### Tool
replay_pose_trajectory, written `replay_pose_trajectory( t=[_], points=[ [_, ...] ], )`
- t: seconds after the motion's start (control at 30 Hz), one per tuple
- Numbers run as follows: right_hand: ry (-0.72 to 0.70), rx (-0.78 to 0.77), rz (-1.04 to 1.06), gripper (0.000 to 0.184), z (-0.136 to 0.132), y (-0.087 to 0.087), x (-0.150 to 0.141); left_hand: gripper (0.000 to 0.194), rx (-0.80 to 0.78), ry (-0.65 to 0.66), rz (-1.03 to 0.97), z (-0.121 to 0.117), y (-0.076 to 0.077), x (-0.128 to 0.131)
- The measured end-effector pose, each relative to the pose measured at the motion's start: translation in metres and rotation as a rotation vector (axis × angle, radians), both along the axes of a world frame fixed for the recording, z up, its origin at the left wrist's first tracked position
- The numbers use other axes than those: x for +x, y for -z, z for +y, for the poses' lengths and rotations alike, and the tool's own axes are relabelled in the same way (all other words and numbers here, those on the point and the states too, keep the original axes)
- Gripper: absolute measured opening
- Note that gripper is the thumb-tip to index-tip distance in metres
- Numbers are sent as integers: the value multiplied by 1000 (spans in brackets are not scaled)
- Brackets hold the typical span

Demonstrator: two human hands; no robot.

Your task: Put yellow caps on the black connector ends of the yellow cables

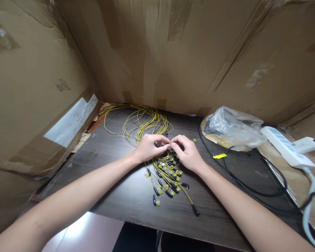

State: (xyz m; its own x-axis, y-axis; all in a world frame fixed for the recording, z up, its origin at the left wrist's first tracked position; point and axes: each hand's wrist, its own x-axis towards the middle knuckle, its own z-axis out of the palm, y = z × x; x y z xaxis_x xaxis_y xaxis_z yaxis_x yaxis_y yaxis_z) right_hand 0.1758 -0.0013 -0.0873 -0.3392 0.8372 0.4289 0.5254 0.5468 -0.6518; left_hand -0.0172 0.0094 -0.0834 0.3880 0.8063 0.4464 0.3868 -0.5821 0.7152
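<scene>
Standing at the left, one cardboard panel (36, 66) bears one handwritten mark (63, 85), not clearly legible, and one white paper label (69, 122) whose print is too small to read. A second panel (157, 63) closes the rear edge of the counter (132, 201). Bare counter surface lies between the left panel and the cables, extending forward to the front edge.

One bundle of thin yellow cables (157, 122) spreads in loops at the rear and passes below the hands toward the front; the strands overlap and defy an exact count. At least eight black elbow connectors (154, 200) fan out at the near ends, with many small yellow tags among them. All remain inside the front edge.

The left hand (149, 148) and right hand (186, 154) meet above the bundle, thumbs and index fingers narrowed to a pinch on one small yellowish piece (170, 143), mostly hidden.

Right of the hands lie one loose yellow tag (194, 140) and one clear plastic bag (233, 124). Looped black cabling (286, 183) carries one yellow flag label (219, 156). Bare counter separates the right hand from this cabling. One white power strip (286, 147), with one white adapter (307, 145), occupies the far right.
</scene>
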Motion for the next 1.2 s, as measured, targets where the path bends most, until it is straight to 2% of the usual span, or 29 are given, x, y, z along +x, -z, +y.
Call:
replay_pose_trajectory(
  t=[0.47, 0.73, 0.97, 1.1, 1.2],
  points=[
    [32, 39, -26, 24, -2, 0, -2, 13, 44, 24, 12, 0, 3, 0],
    [11, 35, -11, 16, 0, 2, -1, 14, 17, 38, -29, 1, 2, 0],
    [1, -3, -35, 23, -1, 1, -1, 16, -5, 33, -5, -1, 2, -1],
    [-6, -11, -71, 31, -1, -1, -1, 26, -44, 31, -37, -1, 2, -1],
    [1, -22, -90, 38, -1, -1, -1, 20, -74, 23, -45, -1, 2, 0]
  ],
)
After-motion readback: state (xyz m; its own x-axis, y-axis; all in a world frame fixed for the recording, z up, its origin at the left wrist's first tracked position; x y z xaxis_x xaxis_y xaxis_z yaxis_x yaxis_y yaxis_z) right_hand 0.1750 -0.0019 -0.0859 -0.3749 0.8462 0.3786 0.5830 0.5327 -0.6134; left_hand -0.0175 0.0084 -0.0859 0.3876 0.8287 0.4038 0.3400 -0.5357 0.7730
